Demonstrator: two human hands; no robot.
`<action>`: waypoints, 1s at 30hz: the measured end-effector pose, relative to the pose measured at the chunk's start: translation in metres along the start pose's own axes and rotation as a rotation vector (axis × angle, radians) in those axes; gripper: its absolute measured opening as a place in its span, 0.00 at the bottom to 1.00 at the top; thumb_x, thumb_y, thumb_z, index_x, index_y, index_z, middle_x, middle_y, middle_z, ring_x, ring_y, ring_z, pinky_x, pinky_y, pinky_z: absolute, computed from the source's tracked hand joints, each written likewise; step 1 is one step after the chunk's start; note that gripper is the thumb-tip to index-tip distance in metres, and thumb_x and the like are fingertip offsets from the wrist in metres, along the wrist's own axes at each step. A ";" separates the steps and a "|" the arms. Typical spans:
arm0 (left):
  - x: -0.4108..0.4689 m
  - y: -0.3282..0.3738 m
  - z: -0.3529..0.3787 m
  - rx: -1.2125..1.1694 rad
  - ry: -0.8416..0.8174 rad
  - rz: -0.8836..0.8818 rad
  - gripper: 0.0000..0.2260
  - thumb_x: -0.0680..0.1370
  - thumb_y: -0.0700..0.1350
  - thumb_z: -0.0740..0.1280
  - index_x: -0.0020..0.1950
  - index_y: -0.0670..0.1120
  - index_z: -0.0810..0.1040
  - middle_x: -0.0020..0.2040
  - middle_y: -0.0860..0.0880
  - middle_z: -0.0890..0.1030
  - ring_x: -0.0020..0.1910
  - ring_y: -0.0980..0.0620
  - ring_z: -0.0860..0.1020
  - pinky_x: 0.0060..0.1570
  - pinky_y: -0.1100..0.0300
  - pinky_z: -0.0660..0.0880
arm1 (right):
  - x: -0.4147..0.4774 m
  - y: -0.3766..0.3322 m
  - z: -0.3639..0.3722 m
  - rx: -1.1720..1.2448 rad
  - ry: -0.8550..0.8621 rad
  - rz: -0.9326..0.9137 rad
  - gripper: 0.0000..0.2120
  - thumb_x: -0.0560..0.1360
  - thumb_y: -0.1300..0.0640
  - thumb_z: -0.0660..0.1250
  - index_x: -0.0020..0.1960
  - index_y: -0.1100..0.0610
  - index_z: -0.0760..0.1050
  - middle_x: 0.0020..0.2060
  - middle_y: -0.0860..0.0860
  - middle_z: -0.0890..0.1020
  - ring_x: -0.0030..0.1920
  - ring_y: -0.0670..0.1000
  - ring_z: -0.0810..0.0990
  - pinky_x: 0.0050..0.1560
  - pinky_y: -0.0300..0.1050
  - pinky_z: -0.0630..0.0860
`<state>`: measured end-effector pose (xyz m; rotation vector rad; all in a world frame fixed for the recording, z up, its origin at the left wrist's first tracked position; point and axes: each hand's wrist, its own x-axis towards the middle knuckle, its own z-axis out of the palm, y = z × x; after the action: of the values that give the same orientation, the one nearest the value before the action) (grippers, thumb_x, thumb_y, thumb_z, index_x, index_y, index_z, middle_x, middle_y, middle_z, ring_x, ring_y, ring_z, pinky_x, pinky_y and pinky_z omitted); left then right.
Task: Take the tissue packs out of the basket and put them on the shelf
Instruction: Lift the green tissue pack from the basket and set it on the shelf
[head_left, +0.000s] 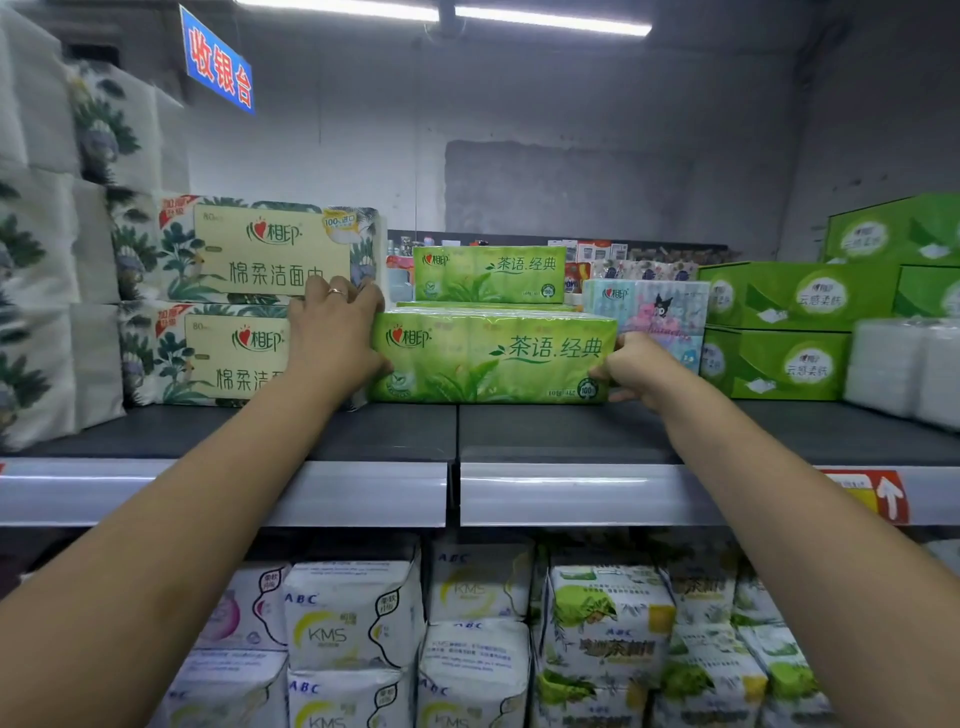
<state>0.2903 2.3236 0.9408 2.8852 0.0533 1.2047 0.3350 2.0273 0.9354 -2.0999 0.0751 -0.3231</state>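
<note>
- Shop shelving against a bare grey wall, with a blue sign (215, 65) hanging at upper left, formed the setting.
- The upper shelf (363, 431), a dark board with a pale front rail, carried the stock.
- The green tissue pack (493, 358) lay lengthwise on this board, set back from the front edge, label facing the camera. Its lower edge met the board; whether its full weight rested there could not be told.
- The left hand (332, 332) gripped the pack's left end, fingers curled over the top corner.
- The right hand (639, 369) gripped the right end, fingers wrapped round it.
- A second green pack (488, 273) of the same kind stood just behind, suggesting earlier placements.
- Floral tissue packs (260, 249) were stacked just beside it on the left; cartoon-print packs (644, 306) and green boxes (779, 364) stood to the right.
- White pad packets (353, 623) filled the lower shelf.
- Judged progress: this pack was nearly placed, with release remaining.
- The basket was out of view, so the number of packs left could not be told.
</note>
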 end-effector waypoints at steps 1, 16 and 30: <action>-0.001 0.000 0.000 0.007 0.000 -0.002 0.31 0.67 0.55 0.76 0.65 0.48 0.69 0.62 0.41 0.71 0.64 0.40 0.64 0.57 0.48 0.64 | -0.001 0.001 0.000 -0.010 0.004 -0.006 0.14 0.74 0.67 0.67 0.59 0.63 0.71 0.57 0.59 0.78 0.57 0.59 0.77 0.52 0.53 0.78; -0.042 -0.003 -0.040 -0.409 0.103 -0.051 0.26 0.76 0.49 0.67 0.73 0.49 0.66 0.63 0.41 0.75 0.61 0.39 0.72 0.59 0.46 0.71 | -0.062 -0.009 -0.035 -0.076 0.267 -0.314 0.18 0.76 0.56 0.67 0.63 0.62 0.72 0.60 0.58 0.78 0.58 0.55 0.77 0.56 0.47 0.72; -0.139 0.001 -0.069 -0.970 0.105 -0.208 0.13 0.76 0.45 0.69 0.60 0.50 0.73 0.41 0.54 0.79 0.39 0.59 0.77 0.42 0.58 0.72 | -0.177 0.014 -0.039 0.295 0.223 -0.390 0.05 0.77 0.58 0.65 0.51 0.52 0.78 0.49 0.45 0.80 0.56 0.48 0.78 0.62 0.53 0.74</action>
<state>0.1438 2.3179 0.8907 1.9233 -0.1755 0.9589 0.1557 2.0198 0.9076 -1.7693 -0.2414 -0.7553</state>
